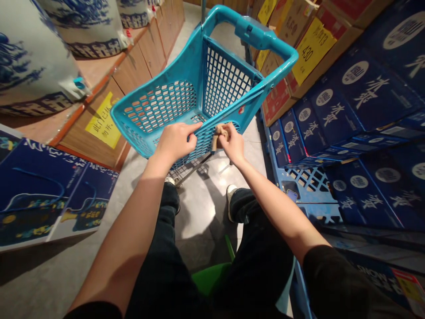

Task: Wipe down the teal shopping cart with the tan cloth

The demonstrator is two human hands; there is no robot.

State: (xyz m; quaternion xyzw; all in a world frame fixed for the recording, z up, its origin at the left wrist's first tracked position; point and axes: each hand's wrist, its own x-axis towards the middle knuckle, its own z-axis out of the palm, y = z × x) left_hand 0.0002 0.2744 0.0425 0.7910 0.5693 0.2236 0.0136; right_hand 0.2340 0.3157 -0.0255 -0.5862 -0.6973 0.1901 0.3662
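Pinched between thumb and fingers of the right hand (235, 148): one crumpled brown cloth (222, 130), against the slotted near side of one blue cart (254, 104), just below the rim. Laid on the same rim, a little to the left, with index finger stretched out and thumb bent down: the left hand (175, 139). Cannot tell of any firm grip there, with the remaining fingers hidden.

Below the cart, on the pale floor (199, 217), count two light shoes (231, 195), set apart, and two legs in dark trousers (159, 261). Between the legs, partly covered, one green seat (210, 278).

Out to the left, count three blue-and-white jars (93, 24) with three taps (79, 83), one teal and two red, on one wooden cabinet (146, 48). On its front, one yellow sheet (104, 122); nearer, at least two navy printed boxes (36, 190).

Out to the right, navy cartons (345, 115) stacked, showing six pale ovals above and four below, beside one blue pallet (318, 206). Farther up, brown cartons (292, 26) with three yellow signs (314, 51), the largest marked 430.
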